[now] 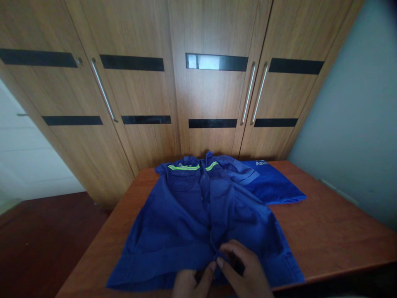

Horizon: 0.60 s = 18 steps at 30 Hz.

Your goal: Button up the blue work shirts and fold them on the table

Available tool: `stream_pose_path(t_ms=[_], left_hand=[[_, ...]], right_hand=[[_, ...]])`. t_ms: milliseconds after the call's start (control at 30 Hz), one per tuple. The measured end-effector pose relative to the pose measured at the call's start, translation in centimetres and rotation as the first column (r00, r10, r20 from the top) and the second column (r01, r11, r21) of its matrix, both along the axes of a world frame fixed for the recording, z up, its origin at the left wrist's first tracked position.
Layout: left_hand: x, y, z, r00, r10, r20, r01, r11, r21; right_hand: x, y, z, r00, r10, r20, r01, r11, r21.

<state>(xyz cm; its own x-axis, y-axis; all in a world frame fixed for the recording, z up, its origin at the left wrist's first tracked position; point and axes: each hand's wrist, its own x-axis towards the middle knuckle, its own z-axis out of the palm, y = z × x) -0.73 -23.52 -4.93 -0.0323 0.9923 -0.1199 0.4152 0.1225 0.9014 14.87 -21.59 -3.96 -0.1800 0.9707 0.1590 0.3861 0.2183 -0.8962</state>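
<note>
A blue work shirt point(186, 215) with yellow-green reflective strips lies spread flat, front side up, on a brown wooden table point(325, 223). Its collar points away from me and its hem is at the near edge. Both of my hands meet at the shirt's front placket near the hem. My left hand point(190, 281) pinches the placket edge with thumb and fingers. My right hand point(243, 269) has its fingers curled on the same fabric edge, right beside the left one.
A second blue garment point(276, 182), folded, with white lettering, lies at the table's far right, partly under the shirt's sleeve. Wooden wardrobe doors point(198, 82) with metal handles stand behind the table. A grey wall is to the right; dark red floor to the left.
</note>
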Motion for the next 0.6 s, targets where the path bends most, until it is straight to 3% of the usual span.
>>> stream_pose_path(t_ms=[167,367,500,600], left_hand=[[-0.1,0.1,-0.3,0.99,0.009,-0.143,-0.011,1.0,-0.013],[-0.3,0.2,-1.1,0.945,-0.045,-0.324,0.045,0.999,-0.007],[-0.3,0.4,-1.1,0.961,-0.041,-0.272,0.044,0.999,0.004],[-0.1,0.4,-0.5,0.981,-0.068,-0.179,0.067,0.998,-0.011]], right_hand=[[0.2,-0.3,0.0,0.993,0.061,0.104,-0.067,0.997,0.047],[0.3,-0.9,-1.1,0.949,0.112,0.294,-0.179,0.961,0.211],[0.6,-0.8,-0.8,0.953,0.195,0.232,-0.239,0.954,0.18],[0.7,-0.6,-0.5,0.963,0.116,0.244,-0.15,0.981,0.127]])
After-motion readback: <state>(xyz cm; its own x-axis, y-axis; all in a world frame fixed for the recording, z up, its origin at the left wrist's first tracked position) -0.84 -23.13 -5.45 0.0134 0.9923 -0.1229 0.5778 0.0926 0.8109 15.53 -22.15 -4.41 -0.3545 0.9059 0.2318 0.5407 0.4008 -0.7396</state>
